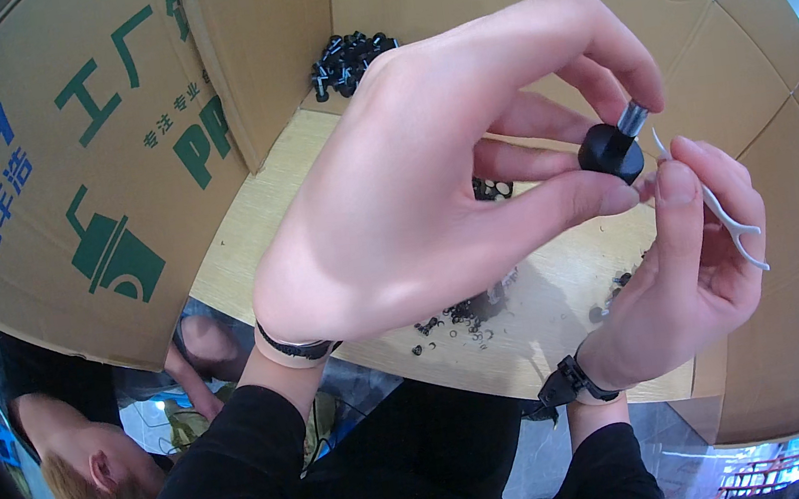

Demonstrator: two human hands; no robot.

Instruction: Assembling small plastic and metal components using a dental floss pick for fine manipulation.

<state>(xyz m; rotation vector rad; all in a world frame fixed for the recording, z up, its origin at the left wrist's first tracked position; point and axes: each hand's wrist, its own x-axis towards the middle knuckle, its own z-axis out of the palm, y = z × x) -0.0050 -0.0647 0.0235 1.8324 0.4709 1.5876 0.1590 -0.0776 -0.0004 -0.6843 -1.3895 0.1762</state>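
My left hand (pixel 411 182) is raised over the table, its fingers closed around a round black knob (pixel 603 150). A short silver metal pin (pixel 634 118) sticks up out of the knob, with a fingertip resting at its top. Just to the right, my right hand (pixel 680 268) pinches a white plastic floss pick (pixel 737 227) between thumb and fingers. The pick's thin pointed end rises close to the knob; whether they touch I cannot tell. Its forked end hangs out past my right fingers.
Tall cardboard panels (pixel 775 190) surround the light wooden table (pixel 229 257). Black parts with metal pins (pixel 345 63) lie heaped in the far corner. Small black pieces and rings (pixel 469 316) are scattered near the front edge. A person (pixel 87 442) sits at the lower left.
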